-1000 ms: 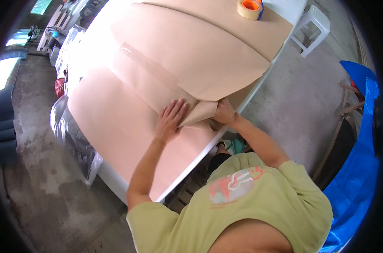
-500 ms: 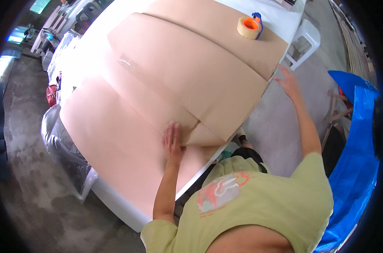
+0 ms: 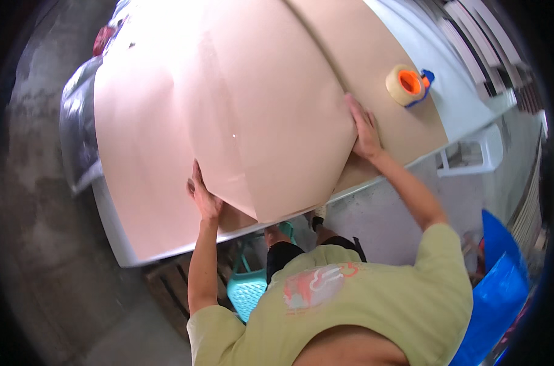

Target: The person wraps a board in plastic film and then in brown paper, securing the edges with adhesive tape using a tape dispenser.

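Note:
A wide brown paper sheet [image 3: 289,122] lies folded over on the table, with a strip of clear tape [image 3: 233,134] along it. Its near end is raised off the brown paper beneath, and shadow shows under both sides. At its left edge my left hand [image 3: 205,198] grips the fold, fingers pointing away from me. On the opposite edge my right hand [image 3: 366,131] holds the sheet, its long fingers lying along the side. Parts of both hands' fingers are hidden by the paper. A tape roll [image 3: 401,85] on an orange and blue dispenser stands right of my right hand.
The white table's front edge [image 3: 374,185] runs before my body. Beneath it are a turquoise plastic stool [image 3: 247,291] and a wooden pallet [image 3: 167,282]. A white stool [image 3: 489,152] stands at the right, with blue sheeting [image 3: 493,299] nearer me. Clear plastic [image 3: 78,131] hangs at the left.
My right hand has moved from the table's right edge onto the folded sheet's right side. My left hand has gone to its left edge. The near end has risen, and the view has turned.

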The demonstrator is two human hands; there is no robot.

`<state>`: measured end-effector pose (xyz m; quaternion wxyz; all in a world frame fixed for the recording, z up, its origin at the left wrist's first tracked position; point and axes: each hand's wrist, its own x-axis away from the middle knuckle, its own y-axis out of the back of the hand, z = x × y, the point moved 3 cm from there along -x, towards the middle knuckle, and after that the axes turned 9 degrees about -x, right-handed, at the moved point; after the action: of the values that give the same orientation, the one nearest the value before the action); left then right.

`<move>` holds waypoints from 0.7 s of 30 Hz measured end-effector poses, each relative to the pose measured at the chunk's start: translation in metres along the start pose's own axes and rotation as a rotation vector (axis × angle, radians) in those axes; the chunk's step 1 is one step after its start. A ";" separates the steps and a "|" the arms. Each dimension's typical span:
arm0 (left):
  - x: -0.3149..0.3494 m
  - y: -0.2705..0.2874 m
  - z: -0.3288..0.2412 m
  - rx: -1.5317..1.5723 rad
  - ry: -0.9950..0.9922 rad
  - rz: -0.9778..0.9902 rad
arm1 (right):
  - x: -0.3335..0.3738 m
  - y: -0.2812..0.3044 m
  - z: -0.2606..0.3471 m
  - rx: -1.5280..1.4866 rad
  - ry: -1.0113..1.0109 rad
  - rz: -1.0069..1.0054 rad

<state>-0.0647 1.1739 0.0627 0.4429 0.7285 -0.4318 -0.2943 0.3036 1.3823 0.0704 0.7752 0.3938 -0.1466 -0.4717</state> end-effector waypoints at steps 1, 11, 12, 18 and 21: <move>0.004 -0.004 0.000 -0.106 0.075 -0.037 | 0.004 -0.004 0.000 0.017 -0.110 -0.097; 0.121 -0.082 -0.141 -0.360 -0.118 0.258 | 0.122 -0.064 0.114 0.178 0.121 0.334; 0.137 -0.066 -0.147 -0.100 -0.202 0.158 | 0.138 -0.061 0.124 0.006 0.160 0.375; 0.088 0.023 -0.039 0.987 0.586 -0.055 | 0.079 0.022 0.030 -0.936 -0.675 -0.250; 0.015 0.019 -0.015 0.999 0.759 -0.076 | 0.006 0.011 0.050 -0.850 -0.824 -0.234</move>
<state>-0.0526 1.1624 0.0857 0.1605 0.9161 -0.3038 0.2067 0.2838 1.3568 0.1104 0.6870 -0.1522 -0.1895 -0.6848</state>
